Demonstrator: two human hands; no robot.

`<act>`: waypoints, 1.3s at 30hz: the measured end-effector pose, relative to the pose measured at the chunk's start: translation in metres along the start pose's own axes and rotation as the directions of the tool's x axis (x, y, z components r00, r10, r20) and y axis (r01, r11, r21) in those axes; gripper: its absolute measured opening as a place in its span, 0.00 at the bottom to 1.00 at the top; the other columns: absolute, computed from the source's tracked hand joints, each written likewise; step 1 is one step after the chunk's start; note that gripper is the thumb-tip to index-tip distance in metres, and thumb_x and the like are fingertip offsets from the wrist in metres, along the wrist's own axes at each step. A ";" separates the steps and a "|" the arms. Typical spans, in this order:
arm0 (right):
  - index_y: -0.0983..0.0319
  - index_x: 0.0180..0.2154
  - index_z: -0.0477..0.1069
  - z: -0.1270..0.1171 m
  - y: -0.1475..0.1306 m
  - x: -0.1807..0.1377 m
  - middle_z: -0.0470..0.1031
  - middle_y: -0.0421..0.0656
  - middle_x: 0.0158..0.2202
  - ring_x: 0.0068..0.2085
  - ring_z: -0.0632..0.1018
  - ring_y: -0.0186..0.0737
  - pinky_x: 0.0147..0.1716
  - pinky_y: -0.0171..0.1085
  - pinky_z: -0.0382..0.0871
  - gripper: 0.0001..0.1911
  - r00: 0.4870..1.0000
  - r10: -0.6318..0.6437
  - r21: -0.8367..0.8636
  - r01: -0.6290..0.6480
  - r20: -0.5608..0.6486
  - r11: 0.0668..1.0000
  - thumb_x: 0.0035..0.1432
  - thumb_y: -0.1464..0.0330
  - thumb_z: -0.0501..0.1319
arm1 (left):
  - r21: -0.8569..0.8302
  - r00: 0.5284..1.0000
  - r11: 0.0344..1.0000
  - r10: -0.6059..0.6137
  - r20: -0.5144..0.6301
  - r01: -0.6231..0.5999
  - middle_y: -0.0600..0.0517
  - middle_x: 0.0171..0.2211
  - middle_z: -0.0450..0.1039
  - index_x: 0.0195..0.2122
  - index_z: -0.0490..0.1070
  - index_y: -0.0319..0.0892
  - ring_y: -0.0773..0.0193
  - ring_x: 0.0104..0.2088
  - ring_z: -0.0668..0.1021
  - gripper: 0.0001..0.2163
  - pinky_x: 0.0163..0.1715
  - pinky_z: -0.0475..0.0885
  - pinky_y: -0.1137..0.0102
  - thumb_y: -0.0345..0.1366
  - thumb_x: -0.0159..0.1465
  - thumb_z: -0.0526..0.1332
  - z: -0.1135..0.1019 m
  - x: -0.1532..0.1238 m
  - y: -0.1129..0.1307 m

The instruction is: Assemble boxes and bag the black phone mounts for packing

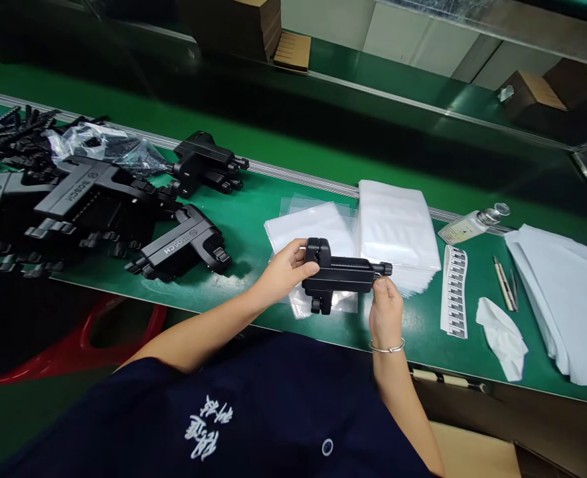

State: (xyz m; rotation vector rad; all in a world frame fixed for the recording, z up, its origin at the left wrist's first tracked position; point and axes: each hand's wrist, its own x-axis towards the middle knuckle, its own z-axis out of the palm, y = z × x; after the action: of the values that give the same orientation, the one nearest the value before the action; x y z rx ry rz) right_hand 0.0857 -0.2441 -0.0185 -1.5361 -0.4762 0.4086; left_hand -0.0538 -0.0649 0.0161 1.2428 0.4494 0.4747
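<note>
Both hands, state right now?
Left hand: closed on the black device, gripping its wide end.
Right hand: closed, fingertips pinching the same device's narrow end.

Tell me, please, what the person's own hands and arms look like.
The left hand and right hand are ungloved. A thin silver bangle is worn on the right; none shows on the left. The shirt is dark navy, its left sleeve short.

Head-worn view, facing forward-down (slightly tilted), near the workbench [246,219]
</note>
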 end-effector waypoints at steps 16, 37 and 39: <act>0.60 0.33 0.73 -0.003 0.001 0.003 0.75 0.42 0.31 0.36 0.75 0.41 0.42 0.42 0.69 0.16 0.999 -0.003 0.009 0.002 0.041 1.000 0.57 0.53 0.61 | -0.044 0.998 0.997 -0.056 -0.021 0.055 0.47 0.37 0.78 0.45 0.67 0.39 0.55 0.40 0.79 0.28 0.40 0.72 0.66 0.53 0.50 0.71 0.002 0.003 -0.001; 0.62 0.30 0.73 0.000 0.003 0.005 0.74 0.42 0.29 0.34 0.73 0.40 0.39 0.41 0.69 0.23 0.999 -0.050 -0.122 0.048 -0.020 0.991 0.60 0.49 0.56 | -0.169 0.991 0.982 -0.099 -0.092 0.083 0.51 0.32 0.78 0.41 0.72 0.39 0.62 0.34 0.78 0.25 0.35 0.71 0.72 0.49 0.47 0.73 0.001 0.009 -0.003; 0.61 0.38 0.75 0.003 -0.001 -0.002 0.76 0.45 0.37 0.41 0.76 0.44 0.45 0.45 0.69 0.25 0.987 -0.138 -0.151 0.149 0.083 0.977 0.64 0.50 0.49 | -0.298 0.965 0.949 -0.167 -0.201 0.103 0.53 0.28 0.77 0.35 0.74 0.39 0.65 0.29 0.77 0.21 0.30 0.70 0.74 0.49 0.49 0.72 0.000 0.015 -0.004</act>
State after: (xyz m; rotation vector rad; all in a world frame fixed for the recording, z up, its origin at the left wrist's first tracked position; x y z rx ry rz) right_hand 0.0826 -0.2429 -0.0174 -1.6306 -0.6847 0.3209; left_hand -0.0406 -0.0572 0.0117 0.8758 0.6306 0.5438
